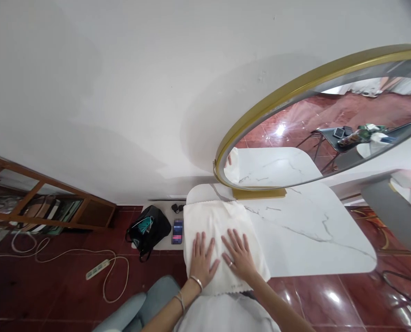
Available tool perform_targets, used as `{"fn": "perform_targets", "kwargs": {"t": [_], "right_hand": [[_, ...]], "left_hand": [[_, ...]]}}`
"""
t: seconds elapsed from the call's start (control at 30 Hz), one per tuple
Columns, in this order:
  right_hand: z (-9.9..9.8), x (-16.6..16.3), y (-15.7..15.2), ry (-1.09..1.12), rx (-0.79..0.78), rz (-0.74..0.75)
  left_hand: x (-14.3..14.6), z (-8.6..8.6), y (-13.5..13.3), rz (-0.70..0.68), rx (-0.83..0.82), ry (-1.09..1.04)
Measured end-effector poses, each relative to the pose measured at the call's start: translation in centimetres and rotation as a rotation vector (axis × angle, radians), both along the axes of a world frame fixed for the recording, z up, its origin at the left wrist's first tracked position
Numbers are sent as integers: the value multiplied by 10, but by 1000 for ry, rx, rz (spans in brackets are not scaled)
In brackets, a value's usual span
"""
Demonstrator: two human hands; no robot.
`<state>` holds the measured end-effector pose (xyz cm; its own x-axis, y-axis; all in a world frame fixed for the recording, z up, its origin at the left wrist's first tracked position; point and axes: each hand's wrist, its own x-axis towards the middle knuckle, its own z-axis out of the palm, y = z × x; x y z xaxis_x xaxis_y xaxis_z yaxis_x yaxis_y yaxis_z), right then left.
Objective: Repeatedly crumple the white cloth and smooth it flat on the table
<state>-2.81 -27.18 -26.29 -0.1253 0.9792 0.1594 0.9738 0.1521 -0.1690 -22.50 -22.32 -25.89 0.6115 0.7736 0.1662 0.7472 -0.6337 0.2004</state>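
A white cloth (216, 221) with a pinked edge lies spread over the left part of a white marble table (305, 230). My left hand (202, 260) rests flat on the cloth's near half, fingers stretched out and apart. My right hand (238, 253) lies flat beside it, fingers spread, a ring on one finger. Bracelets circle my left wrist. Both hands press on the cloth and hold nothing.
A round mirror with a gold frame (261, 110) stands at the table's back against the white wall. On the red tiled floor to the left lie a black bag (148, 228), a power strip (97, 269) with cable, and a wooden shelf (36, 203). A grey chair (146, 304) is near my left arm.
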Motion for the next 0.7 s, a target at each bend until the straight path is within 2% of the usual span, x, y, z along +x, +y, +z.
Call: {"fn": "perform_targets", "kwargs": {"t": [0.13,0.33,0.5,0.7], "right_hand": [[-3,24,-29,-41,2,-100],[-5,48,-33,-65,15,-231],[-7,84,-32,-52,27,-252],[-10,149,-35,-24,37,-189]], "left_hand": [[24,1,-12,-110,-48,-10],[59,-1,-10,-144,-100,-5],[96,-3,-4,-177,-101,-12],[151,-6,-7,-155,-131,0]]}}
